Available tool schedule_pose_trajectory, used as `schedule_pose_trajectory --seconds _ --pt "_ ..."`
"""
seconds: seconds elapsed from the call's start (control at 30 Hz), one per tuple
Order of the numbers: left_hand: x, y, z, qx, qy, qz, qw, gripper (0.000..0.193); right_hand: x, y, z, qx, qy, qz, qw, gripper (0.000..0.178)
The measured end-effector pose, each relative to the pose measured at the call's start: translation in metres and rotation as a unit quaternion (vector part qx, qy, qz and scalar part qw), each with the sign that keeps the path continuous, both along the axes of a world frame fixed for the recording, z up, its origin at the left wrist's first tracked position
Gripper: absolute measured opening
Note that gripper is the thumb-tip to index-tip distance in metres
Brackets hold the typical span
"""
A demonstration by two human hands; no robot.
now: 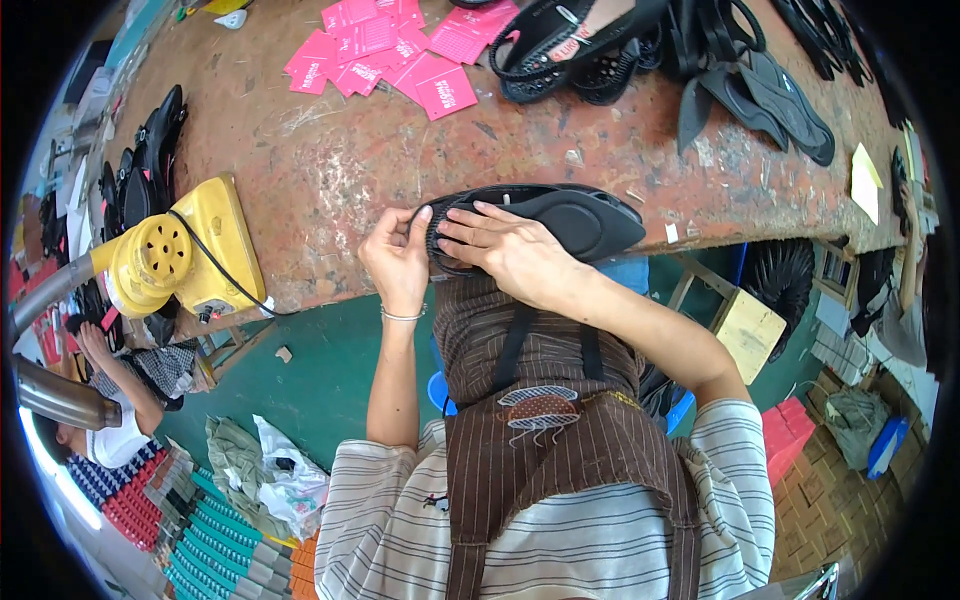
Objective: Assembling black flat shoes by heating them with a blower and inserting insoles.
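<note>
A black sandal [575,222] lies on its side along the near edge of the worktable, its toe end with the ribbed strap at the left. My left hand [397,252] pinches the edge of that strap between thumb and forefinger, and its other fingers are curled. Across the strap from the right lies my right hand [512,252], its fingers pressed on the sandal close to my left fingertips. Its thumb is hidden.
A yellow machine [155,262] with a metal pipe stands on the worktable [290,190] at the left. Pink cards [405,55] and black sandals [770,100] lie at the far side. Another person [120,400] sits at lower left; a wooden stool [750,330] is at the right.
</note>
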State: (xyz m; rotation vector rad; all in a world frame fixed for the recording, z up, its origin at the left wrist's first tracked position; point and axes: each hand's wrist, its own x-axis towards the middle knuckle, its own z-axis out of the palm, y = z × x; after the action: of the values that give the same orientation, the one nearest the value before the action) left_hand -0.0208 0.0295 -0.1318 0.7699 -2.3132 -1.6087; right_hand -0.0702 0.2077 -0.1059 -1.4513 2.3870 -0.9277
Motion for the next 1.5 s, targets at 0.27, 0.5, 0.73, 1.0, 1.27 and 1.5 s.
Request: schedule_pose_trajectory --seconds 0.27,0.5,0.73,1.0,1.27,1.5 --pt "0.015 0.005 0.009 -0.111 -0.098 -0.043 0.988 0.011 0.001 0.034 0.027 0.165 0.068 -0.075 0.981 0.037" --pt "0.054 0.094 0.052 -0.277 -0.082 -0.23 0.929 0.019 -0.054 0.069 0.046 -0.1 -0.015 -0.476 0.874 0.056" --pt "0.062 0.116 0.024 -0.335 0.084 -0.455 0.821 0.048 0.035 0.073 0.071 -0.07 -0.01 -0.38 0.922 0.047" --pt "0.055 0.135 0.008 -0.399 0.026 -0.442 0.803 0.05 0.021 0.063 -0.013 -0.032 0.079 -0.406 0.91 0.057" --pt "0.057 0.142 0.005 -0.318 0.049 -0.421 0.848 0.045 0.022 0.054 -0.012 0.065 0.138 -0.426 0.892 0.053" --pt "0.058 0.137 0.004 -0.35 0.044 -0.41 0.841 0.038 0.01 0.045 0.01 0.156 0.118 -0.379 0.905 0.057"
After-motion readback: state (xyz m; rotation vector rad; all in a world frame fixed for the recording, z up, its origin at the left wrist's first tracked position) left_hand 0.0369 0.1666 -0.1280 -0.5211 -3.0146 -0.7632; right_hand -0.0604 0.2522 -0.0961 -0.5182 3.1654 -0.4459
